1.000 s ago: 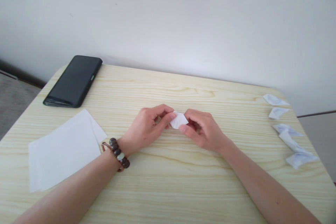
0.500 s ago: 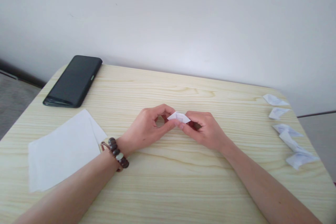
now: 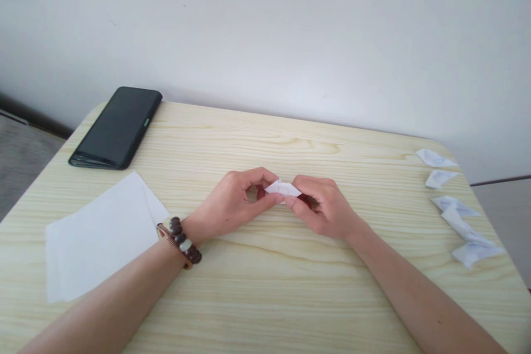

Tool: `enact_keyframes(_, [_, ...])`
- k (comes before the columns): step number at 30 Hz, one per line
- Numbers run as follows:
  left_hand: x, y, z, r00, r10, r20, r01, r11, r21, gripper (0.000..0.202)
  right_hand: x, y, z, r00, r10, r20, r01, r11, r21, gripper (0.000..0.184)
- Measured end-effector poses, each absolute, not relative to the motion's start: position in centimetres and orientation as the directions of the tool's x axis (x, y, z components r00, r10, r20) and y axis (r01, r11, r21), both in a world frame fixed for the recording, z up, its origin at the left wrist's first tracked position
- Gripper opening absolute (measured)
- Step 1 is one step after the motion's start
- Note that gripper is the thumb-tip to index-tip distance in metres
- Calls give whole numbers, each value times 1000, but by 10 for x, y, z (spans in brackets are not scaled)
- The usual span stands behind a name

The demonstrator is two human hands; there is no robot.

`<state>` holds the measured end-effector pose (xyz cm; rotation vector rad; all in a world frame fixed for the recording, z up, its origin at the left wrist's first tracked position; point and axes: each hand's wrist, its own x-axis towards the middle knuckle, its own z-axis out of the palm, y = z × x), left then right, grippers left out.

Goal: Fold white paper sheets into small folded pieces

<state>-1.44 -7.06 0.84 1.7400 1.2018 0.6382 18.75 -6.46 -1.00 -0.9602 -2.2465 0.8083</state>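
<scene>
A small folded piece of white paper is pinched between both hands just above the middle of the light wooden table. My left hand, with a dark bead bracelet on its wrist, grips the paper's left end with thumb and fingers. From the other side my right hand pinches the right end, its fingers curled. The paper is mostly covered by the fingertips.
A stack of flat white paper sheets lies at the left. A black phone rests at the back left corner. Several small folded paper pieces lie in a row along the right edge. A white wall rises behind.
The paper piece has been turned and flattened between the fingers, showing less of its face than a second ago. Both hands stay in nearly the same place.
</scene>
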Motion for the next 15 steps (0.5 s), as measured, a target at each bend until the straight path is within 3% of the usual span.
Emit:
enact_keyframes(6, [-17,-72,10,507,858,-80,427,-169,888,22,188,-65,-12,-569,781,258,394,534,-748,11])
enact_keyframes(15, [-14,-72,8,416,909,-12,455,-197,868,14,186,-66,-13,-551,784,288,408,553,-726,8])
